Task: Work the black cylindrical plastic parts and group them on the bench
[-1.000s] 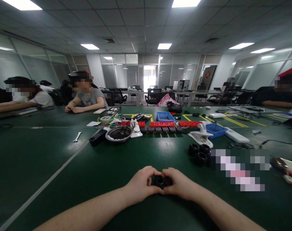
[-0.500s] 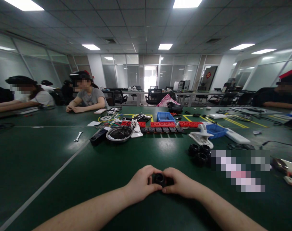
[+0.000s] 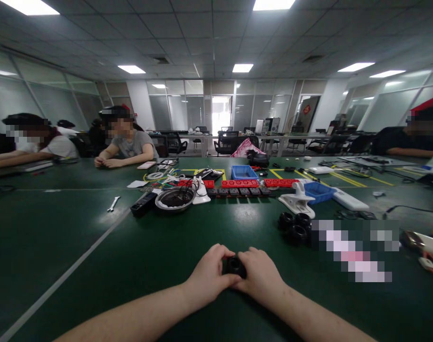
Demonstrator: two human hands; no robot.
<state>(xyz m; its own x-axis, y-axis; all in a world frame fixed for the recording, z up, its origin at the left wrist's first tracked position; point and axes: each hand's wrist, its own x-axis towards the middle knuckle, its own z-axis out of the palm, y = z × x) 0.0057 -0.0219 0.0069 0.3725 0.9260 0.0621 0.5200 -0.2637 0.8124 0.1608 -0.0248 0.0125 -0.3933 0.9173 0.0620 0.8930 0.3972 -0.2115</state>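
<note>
A small round black part with a hole in its middle (image 3: 235, 264) is between my two hands, low over the green table. My left hand (image 3: 209, 273) grips it from the left, thumb along its near side and fingers at its far side. On the opposite side my right hand (image 3: 262, 273) is closed against the part, and its fingertips are partly hidden. Several round black ring-like parts (image 3: 296, 233) of similar look sit together beyond my right hand.
Past my hands lie a metal bowl (image 3: 175, 198), a white clamp-like stand (image 3: 297, 200), red strips (image 3: 239, 184) and blue trays (image 3: 245, 172). A wrench (image 3: 113, 204) rests at left. Across the table sits a person in a grey shirt (image 3: 132, 145).
My right hand has turned and closed in further on the black part, its thumb now nearer my left thumb. The left hand keeps its grip. The view has shifted slightly.
</note>
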